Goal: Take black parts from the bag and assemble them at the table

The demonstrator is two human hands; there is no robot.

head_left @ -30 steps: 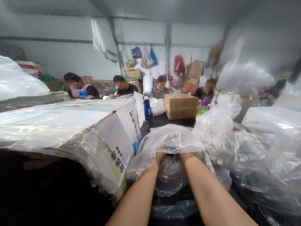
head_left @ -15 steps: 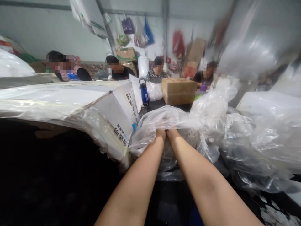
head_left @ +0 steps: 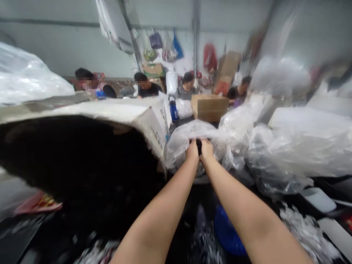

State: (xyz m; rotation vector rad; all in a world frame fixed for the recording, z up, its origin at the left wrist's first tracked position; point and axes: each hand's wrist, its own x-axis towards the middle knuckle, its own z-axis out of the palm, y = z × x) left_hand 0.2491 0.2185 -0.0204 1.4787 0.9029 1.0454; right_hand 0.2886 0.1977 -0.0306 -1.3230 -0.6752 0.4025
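Observation:
My left hand (head_left: 192, 150) and my right hand (head_left: 206, 149) are stretched out side by side in front of me, both closed on a small dark object (head_left: 199, 145) that I cannot make out. They reach in among crumpled clear plastic bags (head_left: 233, 135). A large white printed carton (head_left: 132, 117) wrapped in plastic film lies tipped just left of my left hand. The picture is blurred by motion.
Several people sit at the far end of the table behind a brown cardboard box (head_left: 209, 107) and a blue bottle (head_left: 173, 110). More clear plastic (head_left: 297, 146) piles up on the right. A blue round thing (head_left: 228, 231) and white scraps lie low between my arms.
My hands have come together and out from under the plastic bag, now gripping a small dark object. The view has tilted down, showing more of the floor area.

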